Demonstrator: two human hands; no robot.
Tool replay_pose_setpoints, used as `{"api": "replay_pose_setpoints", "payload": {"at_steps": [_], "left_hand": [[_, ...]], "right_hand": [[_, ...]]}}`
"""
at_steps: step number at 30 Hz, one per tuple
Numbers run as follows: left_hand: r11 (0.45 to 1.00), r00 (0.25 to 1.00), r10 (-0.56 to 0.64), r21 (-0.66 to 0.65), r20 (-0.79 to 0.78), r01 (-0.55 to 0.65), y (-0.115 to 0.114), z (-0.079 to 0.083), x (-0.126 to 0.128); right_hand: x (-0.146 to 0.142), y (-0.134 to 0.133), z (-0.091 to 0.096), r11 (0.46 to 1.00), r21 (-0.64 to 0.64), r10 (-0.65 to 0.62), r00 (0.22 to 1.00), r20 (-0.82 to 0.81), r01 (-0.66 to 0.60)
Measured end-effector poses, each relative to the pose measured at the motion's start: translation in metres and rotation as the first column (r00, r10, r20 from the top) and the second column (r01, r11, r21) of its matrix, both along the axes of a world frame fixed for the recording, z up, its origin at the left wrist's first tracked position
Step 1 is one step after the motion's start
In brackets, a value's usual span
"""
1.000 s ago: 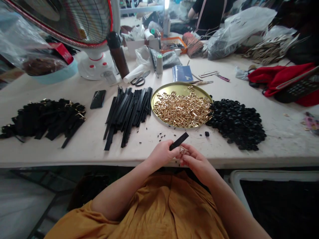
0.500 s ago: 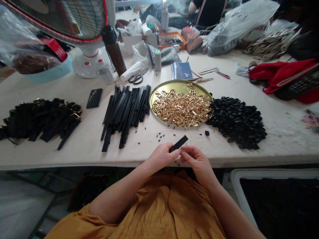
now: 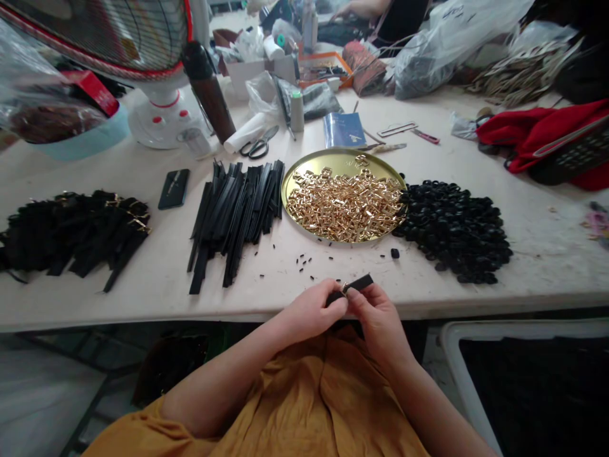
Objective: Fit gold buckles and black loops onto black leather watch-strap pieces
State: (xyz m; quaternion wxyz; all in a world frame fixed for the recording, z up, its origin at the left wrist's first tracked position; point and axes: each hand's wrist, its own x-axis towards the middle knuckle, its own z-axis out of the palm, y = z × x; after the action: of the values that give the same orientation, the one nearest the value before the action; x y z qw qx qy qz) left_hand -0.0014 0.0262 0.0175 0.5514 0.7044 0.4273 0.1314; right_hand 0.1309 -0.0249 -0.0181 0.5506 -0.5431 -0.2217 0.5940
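Note:
Both hands meet at the table's front edge, over my lap. My left hand pinches one end of a black strap. A small gold buckle sits around the strap between the hands. My right hand grips the strap just right of the buckle, its thumb on top; the fingers beneath are partly hidden. Beyond the hands lies a round gold tray heaped with gold buckles. A pile of black straps lies left of the tray, and a heap of small black loops right of it.
Black straps with gold buckles are piled far left, near a phone. Behind stand a fan, a bottle, scissors and a blue booklet. A white-rimmed bin stands lower right. A person works across the table.
The strap has shifted right and turned flatter, with the gold buckle now visible around it. My right hand has closed on the strap itself. The camera view has shifted slightly.

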Motion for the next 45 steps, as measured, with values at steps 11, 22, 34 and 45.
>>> {"api": "replay_pose_setpoints", "payload": {"at_steps": [11, 22, 34, 45], "left_hand": [[0.881, 0.97, 0.166, -0.469, 0.181, -0.063, -0.01, -0.007, 0.003], [0.998, 0.998, 0.042, 0.053, 0.049, -0.045, -0.026, 0.011, -0.003], [0.99, 0.998, -0.053, 0.129, -0.023, 0.056, -0.021, 0.017, -0.002], [0.999, 0.995, -0.004, -0.051, 0.096, 0.009, -0.01, 0.007, 0.007]], "right_hand": [[0.002, -0.006, 0.005, 0.998, -0.001, 0.058, 0.994, -0.096, -0.059], [0.006, -0.018, 0.021, 0.967, 0.199, -0.038, 0.689, 0.724, -0.156], [0.011, -0.01, 0.019, 0.981, 0.014, 0.191, 0.968, -0.163, -0.192], [0.018, -0.011, 0.023, 0.937, 0.29, -0.101, 0.64, 0.761, -0.196]]}}
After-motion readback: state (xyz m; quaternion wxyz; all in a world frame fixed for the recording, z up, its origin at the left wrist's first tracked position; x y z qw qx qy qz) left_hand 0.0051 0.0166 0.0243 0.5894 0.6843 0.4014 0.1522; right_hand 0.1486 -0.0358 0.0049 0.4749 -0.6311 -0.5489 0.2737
